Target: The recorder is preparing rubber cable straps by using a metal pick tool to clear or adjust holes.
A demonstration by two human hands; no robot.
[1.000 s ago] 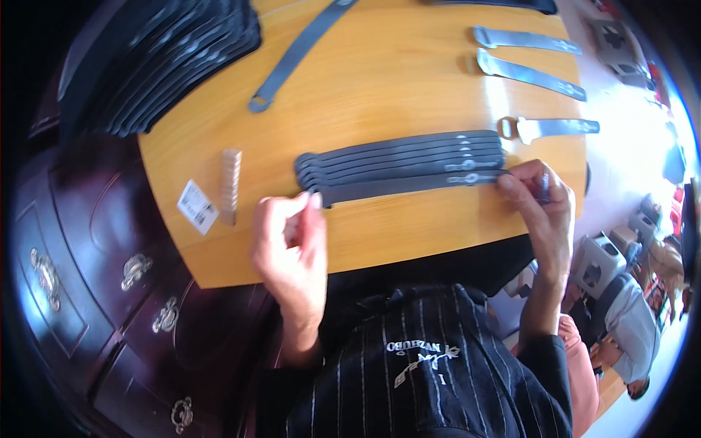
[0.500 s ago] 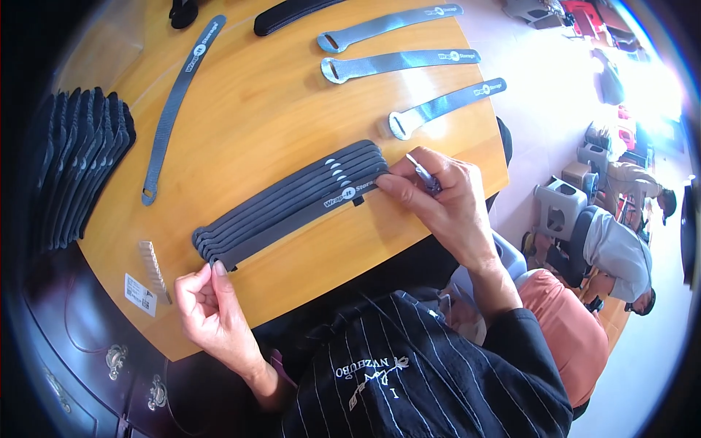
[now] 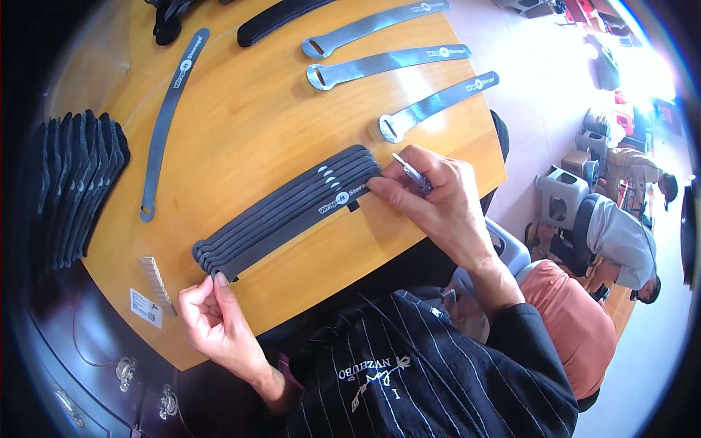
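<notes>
My left hand [image 3: 219,321] and right hand [image 3: 442,204] pinched opposite ends of the front dark strap [image 3: 292,233], seemingly to keep it straight along the overlapping straps [image 3: 281,208] on the table [image 3: 248,109].

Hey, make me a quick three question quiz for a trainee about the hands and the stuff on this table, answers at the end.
1. True or false: the left hand and the right hand are at opposite ends of the near strap.
2. Which hand also holds the slim tool?
3. What lies beside the white label? A: a cup. B: a beige strip. C: a pair of scissors.

Key: 1, true. 2, the right hand. 3, B.
</notes>
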